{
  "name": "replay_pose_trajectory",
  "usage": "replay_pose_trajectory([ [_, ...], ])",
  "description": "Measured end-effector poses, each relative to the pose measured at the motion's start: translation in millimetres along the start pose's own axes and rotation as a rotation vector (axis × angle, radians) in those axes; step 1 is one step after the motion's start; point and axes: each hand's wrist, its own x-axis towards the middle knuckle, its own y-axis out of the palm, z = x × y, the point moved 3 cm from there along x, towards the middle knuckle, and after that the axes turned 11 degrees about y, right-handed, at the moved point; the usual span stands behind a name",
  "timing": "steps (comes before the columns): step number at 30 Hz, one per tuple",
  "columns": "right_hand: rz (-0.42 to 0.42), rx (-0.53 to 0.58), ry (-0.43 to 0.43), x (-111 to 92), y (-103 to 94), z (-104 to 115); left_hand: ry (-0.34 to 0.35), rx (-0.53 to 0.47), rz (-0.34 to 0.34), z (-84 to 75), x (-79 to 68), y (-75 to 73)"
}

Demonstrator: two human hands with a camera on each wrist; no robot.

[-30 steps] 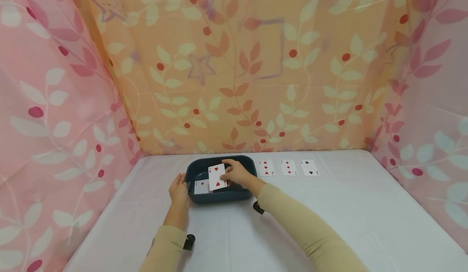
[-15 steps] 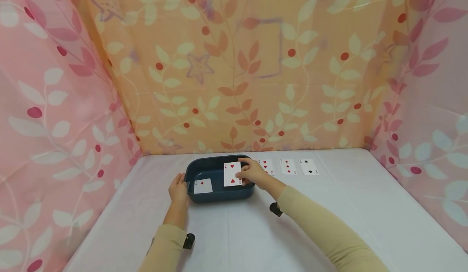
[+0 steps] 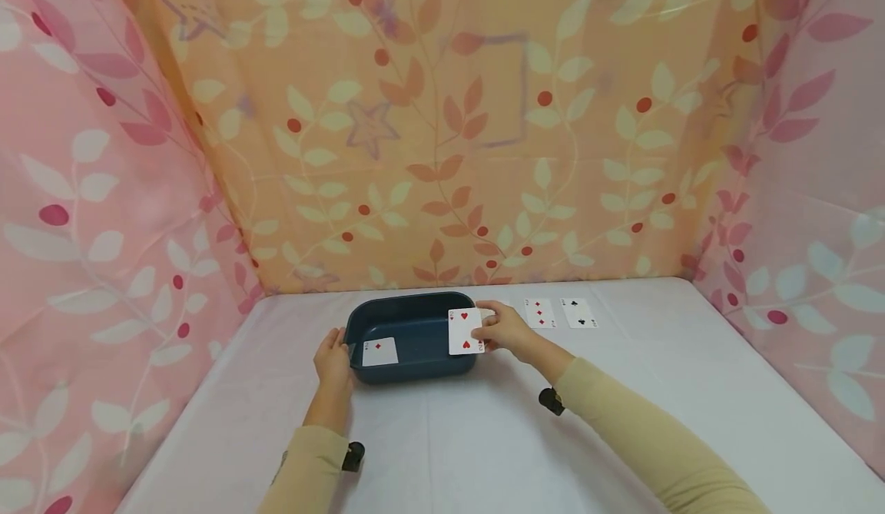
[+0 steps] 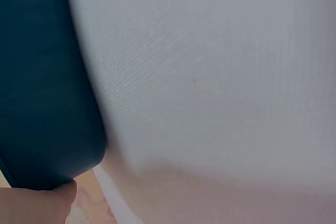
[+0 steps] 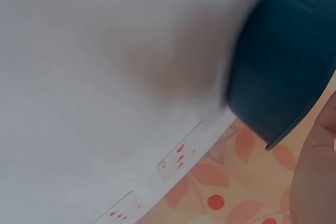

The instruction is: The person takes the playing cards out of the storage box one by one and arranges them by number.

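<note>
In the head view, my right hand (image 3: 508, 331) pinches a playing card with two red hearts (image 3: 464, 331) at its right edge. It holds the card upright over the right end of a dark blue tub (image 3: 415, 373). My left hand (image 3: 333, 358) grips the tub's left end, where a fingertip also shows against the tub wall in the left wrist view. Inside the tub, at the left, lies a card with one red diamond (image 3: 380, 352). The right wrist view catches only part of the right hand (image 5: 317, 166), beside the tub's end; the held card is out of sight there.
Right of the tub, a three of diamonds (image 3: 540, 313) and a two of clubs (image 3: 579, 313) lie face up on the white tabletop (image 3: 622, 391). A card with red hearts (image 5: 179, 153) lies nearer the tub, mostly behind the right hand in the head view. Patterned cloth (image 3: 442, 130) surrounds the table.
My right hand has carried the two of hearts rightward from the tub's middle to its right end. It now covers most of the nearest table card. My left hand keeps its place on the tub.
</note>
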Motion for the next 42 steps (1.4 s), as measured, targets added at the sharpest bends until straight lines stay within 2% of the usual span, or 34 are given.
replay_pose_trajectory([
  [11,-0.008,0.051,0.013,-10.0,-25.6,-15.9,-0.006,-0.014,0.01,-1.8,-1.1,-0.1],
  [15,-0.042,0.058,0.014,-14.0,-36.9,-22.2,-0.006,-0.02,0.012,-1.9,-1.1,0.6],
  [21,-0.058,0.049,0.052,-19.1,-48.6,-35.7,-0.011,-0.013,-0.001,-3.0,-1.4,1.0],
  [28,-0.051,0.012,0.087,-20.6,-48.3,-50.0,-0.016,0.002,0.007,-2.5,-2.4,-0.7],
  [36,-0.148,-0.031,0.162,-14.0,-44.6,-63.0,-0.024,0.021,0.012,0.0,-3.3,-0.9],
  [42,-0.163,-0.047,0.215,-13.9,-41.7,-62.2,-0.019,0.014,0.016,-2.3,-3.7,-0.3],
])
